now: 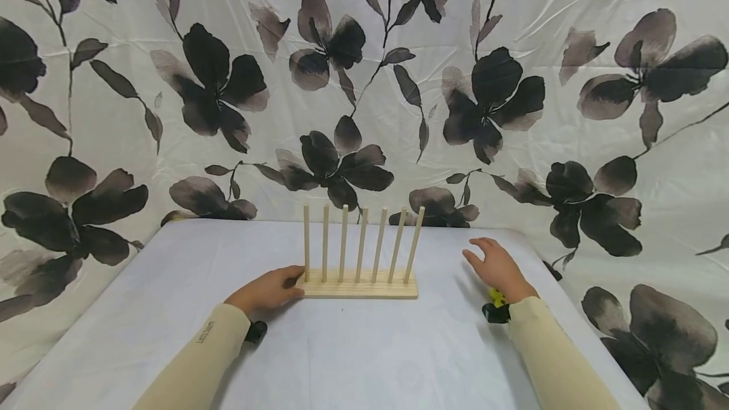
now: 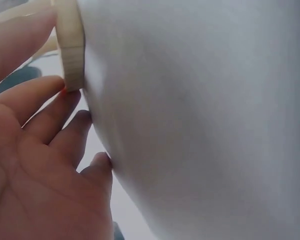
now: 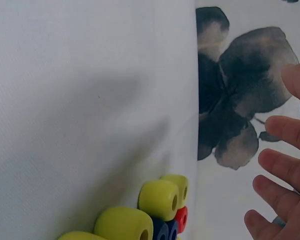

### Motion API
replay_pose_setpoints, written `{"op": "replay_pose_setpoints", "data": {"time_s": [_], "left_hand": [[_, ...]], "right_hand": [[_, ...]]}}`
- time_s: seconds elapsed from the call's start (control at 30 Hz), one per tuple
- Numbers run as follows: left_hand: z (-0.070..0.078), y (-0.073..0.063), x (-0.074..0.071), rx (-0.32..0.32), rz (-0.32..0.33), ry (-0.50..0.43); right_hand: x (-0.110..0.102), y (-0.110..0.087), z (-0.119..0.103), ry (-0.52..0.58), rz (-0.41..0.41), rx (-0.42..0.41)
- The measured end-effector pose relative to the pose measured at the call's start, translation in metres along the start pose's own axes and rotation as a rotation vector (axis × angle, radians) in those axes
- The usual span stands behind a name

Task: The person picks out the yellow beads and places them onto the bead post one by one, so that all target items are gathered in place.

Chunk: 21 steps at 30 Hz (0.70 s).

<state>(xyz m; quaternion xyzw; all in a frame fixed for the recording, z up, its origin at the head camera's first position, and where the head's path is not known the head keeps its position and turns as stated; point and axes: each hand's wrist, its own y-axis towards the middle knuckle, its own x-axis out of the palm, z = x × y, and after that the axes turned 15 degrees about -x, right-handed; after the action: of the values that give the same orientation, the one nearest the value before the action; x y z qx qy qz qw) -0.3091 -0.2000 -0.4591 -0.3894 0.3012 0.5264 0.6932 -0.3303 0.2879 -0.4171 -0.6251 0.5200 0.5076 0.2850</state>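
A wooden peg stand (image 1: 361, 293), a flat pale base with several upright pegs, stands near the middle of the table. My left hand (image 1: 267, 291) holds its left end, thumb at the near corner and index finger further back. In the left wrist view, the thumb and fingertips (image 2: 72, 102) meet the end of the base, and the other fingers are loosely bent. My right hand (image 1: 500, 269) hovers over the table's right side, fingers spread and holding nothing. Below it lie beads with holes: yellow beads (image 3: 122, 222), dark blue beads (image 3: 160, 229) and a red bead (image 3: 181, 219).
A white cloth covers the table (image 1: 364, 359). Behind and beside it hangs a pale curtain (image 1: 421, 138) with dark flowers. The beads lie close to the table's right edge, mostly hidden by the right wrist in the head view.
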Motion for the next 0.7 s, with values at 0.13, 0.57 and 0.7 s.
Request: {"op": "replay_pose_setpoints", "data": {"time_s": [0.13, 0.57, 0.7], "left_hand": [[-0.002, 0.002, 0.001, -0.024, -0.011, -0.025], [-0.003, 0.001, 0.002, -0.047, 0.003, -0.066], [-0.004, 0.003, 0.006, -0.043, -0.009, -0.057]], "right_hand": [[-0.004, -0.002, 0.008, 0.032, 0.006, 0.014], [-0.003, 0.003, 0.023, -0.003, -0.086, 0.092], [-0.001, 0.002, 0.027, -0.036, -0.126, 0.08]]}}
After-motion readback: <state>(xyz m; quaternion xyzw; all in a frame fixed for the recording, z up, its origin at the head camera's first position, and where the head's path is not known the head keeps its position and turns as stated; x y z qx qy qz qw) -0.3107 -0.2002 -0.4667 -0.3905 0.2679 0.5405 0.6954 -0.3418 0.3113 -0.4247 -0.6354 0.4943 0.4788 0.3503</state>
